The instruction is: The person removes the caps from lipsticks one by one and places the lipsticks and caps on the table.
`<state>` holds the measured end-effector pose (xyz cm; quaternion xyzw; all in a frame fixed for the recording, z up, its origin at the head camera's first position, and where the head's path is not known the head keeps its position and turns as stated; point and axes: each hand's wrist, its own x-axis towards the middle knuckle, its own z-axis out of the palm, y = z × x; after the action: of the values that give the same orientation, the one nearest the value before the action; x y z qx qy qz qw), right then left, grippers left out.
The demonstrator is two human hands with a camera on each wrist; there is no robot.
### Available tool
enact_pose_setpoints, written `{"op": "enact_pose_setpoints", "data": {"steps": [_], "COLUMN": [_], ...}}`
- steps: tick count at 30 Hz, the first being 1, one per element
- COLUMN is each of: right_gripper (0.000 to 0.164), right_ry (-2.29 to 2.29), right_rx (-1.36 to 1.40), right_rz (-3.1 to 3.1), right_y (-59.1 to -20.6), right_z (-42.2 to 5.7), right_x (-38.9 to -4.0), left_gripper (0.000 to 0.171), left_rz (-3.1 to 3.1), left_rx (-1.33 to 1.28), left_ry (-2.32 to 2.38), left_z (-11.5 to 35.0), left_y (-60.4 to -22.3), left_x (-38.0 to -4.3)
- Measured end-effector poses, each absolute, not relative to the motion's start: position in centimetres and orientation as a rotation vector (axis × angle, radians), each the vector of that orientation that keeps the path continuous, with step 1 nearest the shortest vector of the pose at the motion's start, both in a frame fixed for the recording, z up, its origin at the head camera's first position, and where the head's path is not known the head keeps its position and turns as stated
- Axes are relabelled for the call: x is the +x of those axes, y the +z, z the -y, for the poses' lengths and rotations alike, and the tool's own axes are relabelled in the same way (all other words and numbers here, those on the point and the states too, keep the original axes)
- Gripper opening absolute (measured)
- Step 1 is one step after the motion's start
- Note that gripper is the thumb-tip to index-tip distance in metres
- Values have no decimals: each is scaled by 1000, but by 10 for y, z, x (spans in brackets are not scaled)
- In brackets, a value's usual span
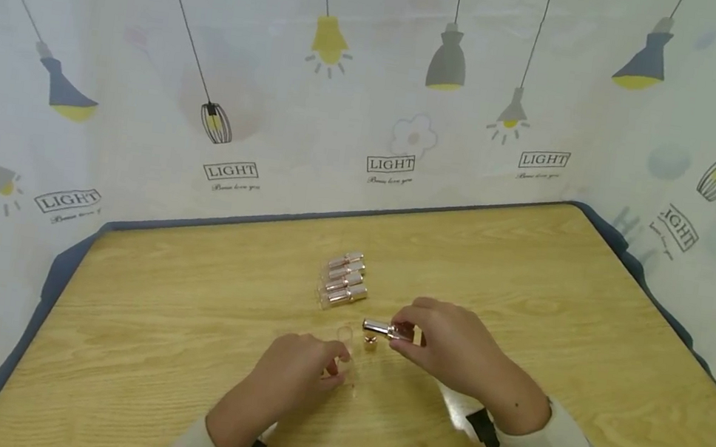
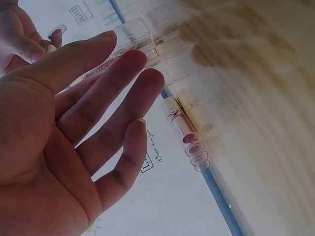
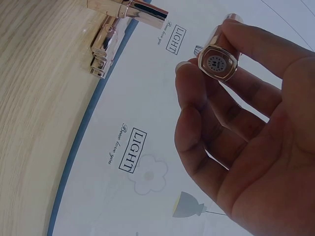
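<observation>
My right hand (image 1: 450, 347) pinches a shiny rose-gold lipstick tube (image 1: 377, 326) between thumb and fingers, with its silvery end pointing left. A round label marks the tube's base (image 3: 215, 64) in the right wrist view. Low over the table, my left hand (image 1: 296, 369) has thumb and fingertips about a clear plastic case (image 2: 125, 42) with faint lettering. Much of that case is hard to make out in the head view. Between the hands, a small rose-gold piece (image 1: 370, 343) stands on the wood.
Several rose-gold lipsticks with clear parts (image 1: 346, 279) lie side by side in a row beyond the hands. The wood-grain table (image 1: 188, 292) meets a pale curtain (image 1: 344, 117) printed with lamps at its back and sides.
</observation>
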<state>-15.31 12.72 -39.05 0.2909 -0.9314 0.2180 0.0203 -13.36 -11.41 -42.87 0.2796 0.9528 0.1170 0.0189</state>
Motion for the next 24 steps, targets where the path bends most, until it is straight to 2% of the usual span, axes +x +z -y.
{"op": "enact_pose_setpoints", "data": {"steps": [24], "right_gripper": [10], "right_ry": [668], "right_rx": [943], "right_rz": [2875], "right_y": [-390], "right_z": [-127], "right_x": [-153], "left_gripper": [23], "left_rz": [-2995], "left_rx": [814], "left_ry": [368], "left_z": [112], "left_y": [-427], "left_x": [-132]}}
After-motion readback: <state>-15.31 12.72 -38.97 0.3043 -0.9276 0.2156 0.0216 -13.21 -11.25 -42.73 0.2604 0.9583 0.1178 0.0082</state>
